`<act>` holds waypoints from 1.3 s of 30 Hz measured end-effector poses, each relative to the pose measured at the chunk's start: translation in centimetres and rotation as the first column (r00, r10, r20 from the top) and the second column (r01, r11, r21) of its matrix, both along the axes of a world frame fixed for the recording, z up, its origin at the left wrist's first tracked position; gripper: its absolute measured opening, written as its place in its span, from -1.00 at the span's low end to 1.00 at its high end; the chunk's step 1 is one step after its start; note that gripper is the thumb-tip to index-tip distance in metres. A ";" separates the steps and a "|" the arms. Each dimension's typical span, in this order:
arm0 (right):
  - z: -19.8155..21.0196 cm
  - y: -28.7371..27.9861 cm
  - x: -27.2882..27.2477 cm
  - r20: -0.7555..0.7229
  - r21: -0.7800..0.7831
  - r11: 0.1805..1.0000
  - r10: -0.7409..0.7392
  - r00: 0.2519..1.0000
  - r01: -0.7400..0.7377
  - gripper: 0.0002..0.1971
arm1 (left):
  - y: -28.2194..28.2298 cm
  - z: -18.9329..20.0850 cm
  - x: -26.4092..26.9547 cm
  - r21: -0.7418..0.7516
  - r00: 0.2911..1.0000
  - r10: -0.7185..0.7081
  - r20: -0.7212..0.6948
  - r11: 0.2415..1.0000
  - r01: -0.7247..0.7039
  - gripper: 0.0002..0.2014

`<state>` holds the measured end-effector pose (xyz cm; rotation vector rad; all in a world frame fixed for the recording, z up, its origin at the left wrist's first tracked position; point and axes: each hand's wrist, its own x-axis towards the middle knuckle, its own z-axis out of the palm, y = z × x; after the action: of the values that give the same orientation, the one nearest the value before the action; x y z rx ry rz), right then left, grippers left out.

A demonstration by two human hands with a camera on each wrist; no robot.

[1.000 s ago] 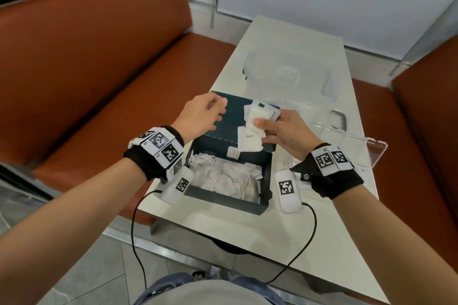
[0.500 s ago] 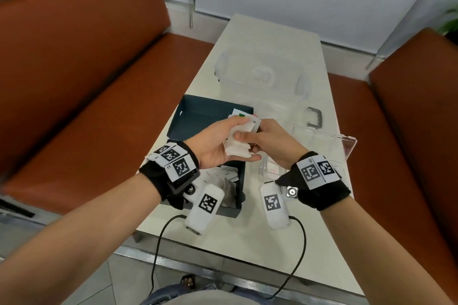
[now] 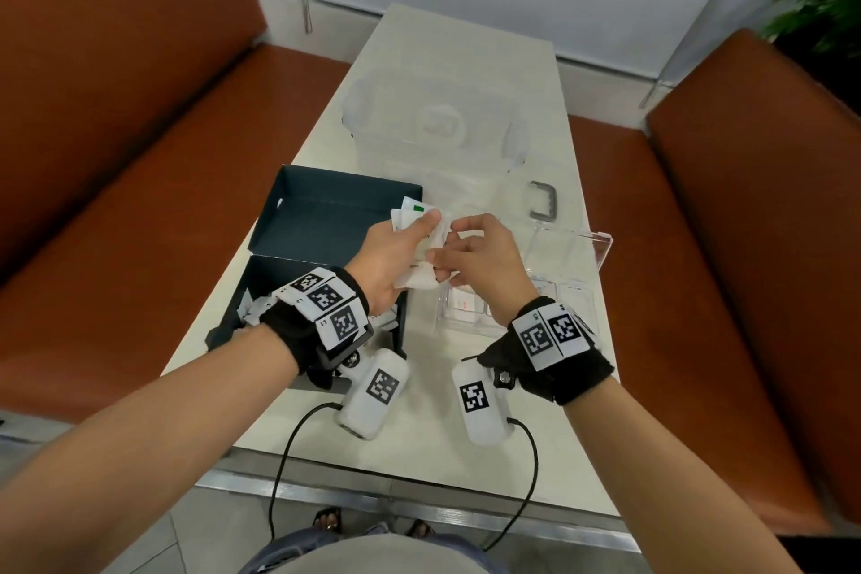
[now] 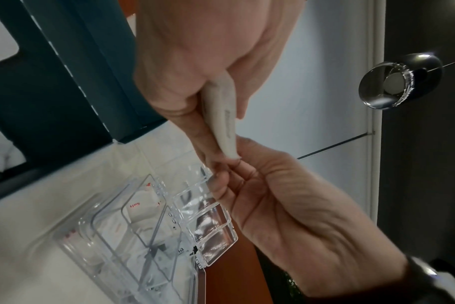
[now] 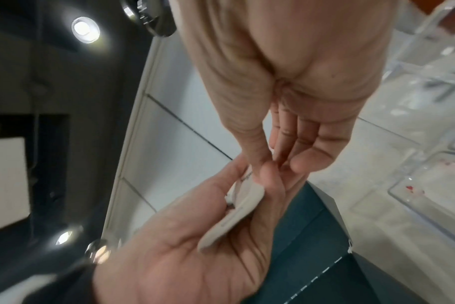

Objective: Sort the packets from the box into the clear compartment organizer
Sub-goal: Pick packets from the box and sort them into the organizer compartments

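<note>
1. Supporting everything is the long cream-white table (image 3: pixel 470 75), lying smooth and matt between two rust-brown padded benches (image 3: pixel 116 117).
2. Sitting at the person's left is the dark teal cardboard box (image 3: pixel 326 219), its lid folded back; more white packets are showing inside, mostly hidden behind the left wrist.
3. Lying just right of the box is the clear hard-plastic compartment organizer (image 4: pixel 133 222), its hinged lid (image 3: pixel 570 254) standing open. One compartment is already holding white packets with red print.
4. Gripping a fanned stack of flat white paper packets (image 3: pixel 421 242) is the left hand (image 3: pixel 393 254), thumb on top, fingers curled beneath. The stack's long axis is running away from the person, above the box's right edge.
5. Pinching at the stack's right edge is the right hand (image 3: pixel 480 261), thumb and forefinger narrowed; whether one packet is separated cannot be told.
6. Governing the coming move: the organizer is lying right of and below the stack, so the right hand is the nearer one for carrying a packet across, probably.
</note>
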<state>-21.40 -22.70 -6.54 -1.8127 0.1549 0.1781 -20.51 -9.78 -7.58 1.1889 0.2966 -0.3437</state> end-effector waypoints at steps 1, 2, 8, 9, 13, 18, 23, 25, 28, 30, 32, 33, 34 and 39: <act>0.1 -0.4 0.0 -0.023 0.044 0.999 -0.022 0.999 0.023 -0.56 | -0.2 0.0 0.0 -0.007 1.000 -0.010 -0.013 1.000 0.009 -0.73; 0.2 -0.9 0.1 -0.041 0.071 0.997 -0.038 0.998 0.041 -0.59 | -0.4 -0.1 0.2 -0.009 1.000 -0.016 -0.020 1.000 0.016 -0.73; 0.6 -4.1 0.4 -0.075 0.132 0.986 -0.097 0.992 0.106 -0.63 | -1.2 -0.3 0.7 -0.039 0.998 -0.053 -0.015 0.998 0.053 -0.82; 0.7 -4.7 0.4 -0.078 0.135 0.986 -0.089 0.993 0.099 -0.64 | -1.4 -0.3 0.7 -0.037 0.998 -0.069 -0.008 0.997 0.069 -0.80; 1.0 -6.7 0.7 -0.071 0.019 1.000 -0.007 0.997 0.008 -0.68 | -2.5 -0.6 0.9 0.012 0.992 -0.122 0.038 0.992 0.122 -0.78; 1.3 -9.8 1.6 0.034 -0.164 0.984 0.069 0.997 -0.063 -0.86 | -4.9 -0.8 0.7 0.093 0.978 -0.195 0.071 0.978 0.188 -0.76; 0.6 -14.9 2.8 0.089 -0.281 0.955 -0.068 0.994 0.091 -0.90 | -6.7 -0.6 1.0 0.036 0.979 -0.204 0.004 0.978 0.204 -0.82; -0.1 -17.2 3.1 0.085 -0.340 0.928 -0.129 0.988 0.151 -0.91 | -7.0 -0.6 1.1 0.042 0.981 -0.191 -0.024 0.980 0.192 -0.82; -1.6 -19.6 3.2 0.090 -0.484 0.850 -0.190 0.978 0.210 -0.92 | -7.5 -0.7 1.2 0.038 0.982 -0.183 -0.045 0.982 0.184 -0.83; -2.8 -20.1 3.1 0.085 -0.599 0.779 -0.168 0.982 0.186 -0.91 | -7.8 -0.9 1.1 0.036 0.982 -0.183 -0.052 0.982 0.185 -0.83; -3.9 -19.8 2.8 0.045 -0.678 0.726 -0.114 0.992 0.114 -0.89 | -8.1 -1.1 1.0 0.036 0.982 -0.183 -0.057 0.982 0.185 -0.80; -4.5 -19.4 2.7 0.020 -0.705 0.705 -0.094 0.995 0.081 -0.87 | -8.3 -1.2 1.0 0.040 0.981 -0.187 -0.060 0.981 0.189 -0.79; -5.0 -19.0 2.6 -0.005 -0.736 0.675 -0.082 0.997 0.051 -0.85 | -8.5 -1.3 0.9 0.044 0.979 -0.192 -0.062 0.980 0.195 -0.79; -6.9 -18.1 2.4 -0.074 -0.877 0.476 -0.019 0.997 -0.056 -0.82 | -9.1 -1.1 0.8 0.033 0.977 -0.202 -0.070 0.978 0.205 -0.88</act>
<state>-18.99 -40.80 -13.45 -2.8779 0.3245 0.1973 -19.72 -18.90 -8.67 1.2523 0.2400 -0.5589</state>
